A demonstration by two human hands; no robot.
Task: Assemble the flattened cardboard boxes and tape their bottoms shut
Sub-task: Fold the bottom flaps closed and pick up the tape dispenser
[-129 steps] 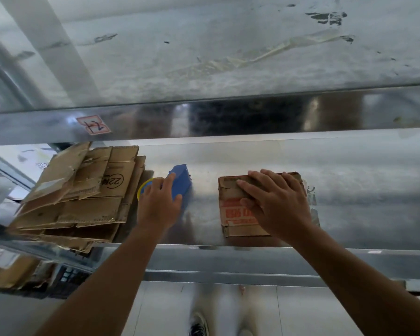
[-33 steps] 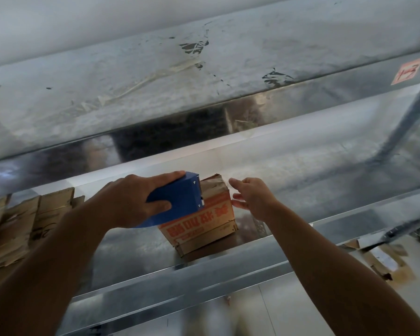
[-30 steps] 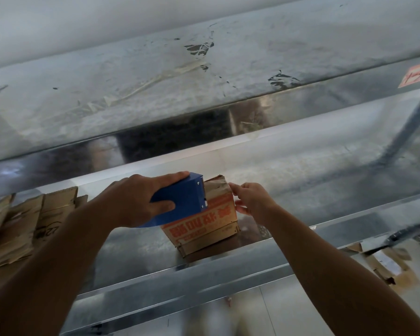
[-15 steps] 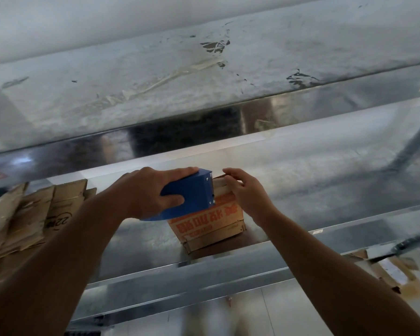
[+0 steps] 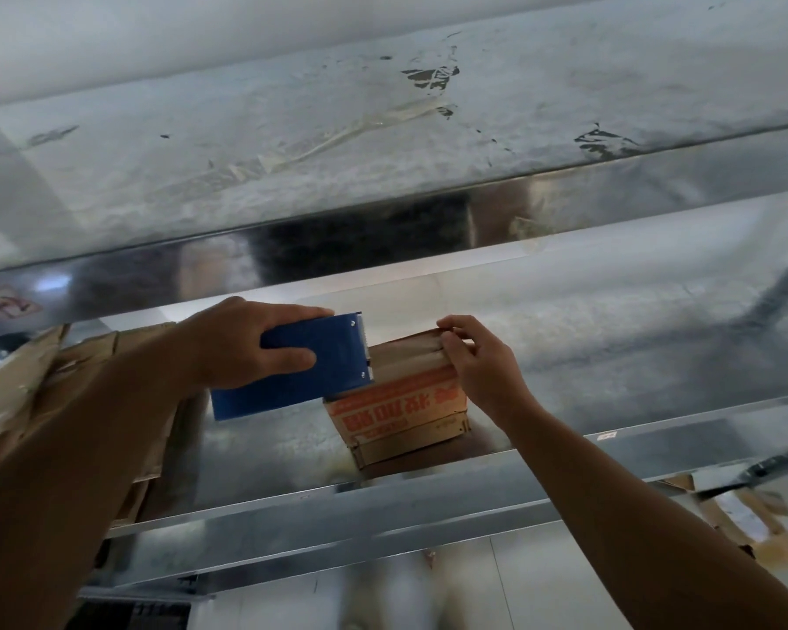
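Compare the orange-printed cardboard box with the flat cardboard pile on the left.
The small brown cardboard box with orange print stands folded up; the pile of flattened brown cardboard lies flat. The right hand pinches the box's top edge; neither hand holds the pile. Both sit on the metal shelf.

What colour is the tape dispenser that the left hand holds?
Blue. The tape dispenser in the left hand shows best in the head view.

Open shelf (image 5: 633,356) right; cardboard stack (image 5: 19,384) left
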